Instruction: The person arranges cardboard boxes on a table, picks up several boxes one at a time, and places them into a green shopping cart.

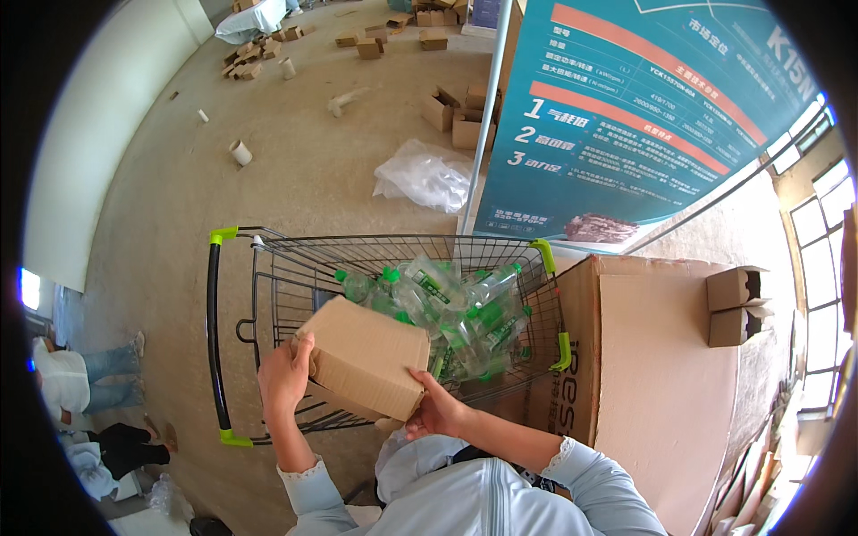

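Between my two hands is a small brown cardboard box [371, 344], held tilted over the near left part of a shopping cart [273, 246]. My left hand [284, 371] grips its left end, with the thumb on top. At its lower right corner, my right hand [438, 406] holds on, thumb up and the other fingers partly hidden beneath. Inside the black wire cart lie several clear plastic bottles [429, 295] with green caps and labels, piled behind and to the right of the box. The box covers part of the pile.
A large cardboard carton [661, 357] stands right of the cart, with two small open boxes [737, 304] on it. Behind rises a teal display banner [617, 116]. A plastic bag [424, 174], open boxes [442, 109] and a cardboard tube [239, 153] lie on the floor. People are at the left edge.
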`<state>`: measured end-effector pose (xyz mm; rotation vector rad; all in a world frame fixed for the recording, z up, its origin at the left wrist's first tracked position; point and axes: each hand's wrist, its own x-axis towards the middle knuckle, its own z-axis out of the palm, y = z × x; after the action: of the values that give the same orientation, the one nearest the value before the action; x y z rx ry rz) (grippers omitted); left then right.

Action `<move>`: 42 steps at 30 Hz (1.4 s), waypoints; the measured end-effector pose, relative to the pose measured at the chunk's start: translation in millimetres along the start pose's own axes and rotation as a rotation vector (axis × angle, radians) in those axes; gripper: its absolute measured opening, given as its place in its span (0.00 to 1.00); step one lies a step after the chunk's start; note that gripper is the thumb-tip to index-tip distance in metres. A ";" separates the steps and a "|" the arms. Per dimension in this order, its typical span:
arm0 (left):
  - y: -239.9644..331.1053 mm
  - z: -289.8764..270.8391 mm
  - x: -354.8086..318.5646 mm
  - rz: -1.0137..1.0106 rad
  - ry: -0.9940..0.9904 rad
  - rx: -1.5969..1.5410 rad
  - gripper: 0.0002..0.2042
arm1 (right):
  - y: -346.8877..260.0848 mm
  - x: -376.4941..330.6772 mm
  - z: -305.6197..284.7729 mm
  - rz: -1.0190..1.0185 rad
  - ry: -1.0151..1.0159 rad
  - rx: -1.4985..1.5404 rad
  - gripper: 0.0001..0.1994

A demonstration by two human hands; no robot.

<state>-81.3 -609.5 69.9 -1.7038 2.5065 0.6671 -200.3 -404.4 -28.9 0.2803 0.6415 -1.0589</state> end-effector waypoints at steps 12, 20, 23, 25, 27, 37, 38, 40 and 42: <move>47.3 44.9 24.9 0.474 -0.434 -1.040 0.38 | -22.4 -94.0 -33.4 -0.754 0.230 -0.402 0.45; 194.3 137.0 -25.2 0.696 -1.051 -1.061 0.40 | 67.1 -208.7 -93.1 -1.246 0.796 -0.444 0.46; 235.5 169.6 -81.5 0.745 -1.200 -0.932 0.40 | 122.4 -248.7 -106.3 -1.280 1.009 -0.364 0.48; 251.1 189.2 -134.0 0.795 -1.296 -0.876 0.39 | 173.4 -271.0 -109.9 -1.260 1.148 -0.270 0.49; 259.2 204.4 -196.1 0.851 -1.388 -0.855 0.37 | 228.2 -293.2 -103.1 -1.207 1.270 -0.146 0.51; 223.3 255.4 -411.1 1.062 -1.789 -0.507 0.27 | 467.2 -334.3 -106.3 -1.311 1.515 0.191 0.57; 222.3 255.9 -421.1 1.066 -1.780 -0.491 0.28 | 475.7 -332.7 -112.8 -1.314 1.515 0.169 0.57; 220.9 262.3 -429.0 1.091 -1.772 -0.453 0.28 | 488.3 -326.9 -126.3 -1.339 1.591 0.096 0.56; 220.0 271.2 -432.7 1.120 -1.736 -0.372 0.28 | 495.2 -316.4 -143.3 -1.377 1.747 -0.001 0.56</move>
<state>-162.2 -62.6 11.2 0.6354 1.5380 1.5990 77.6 131.4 9.8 0.8215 2.6493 -1.9668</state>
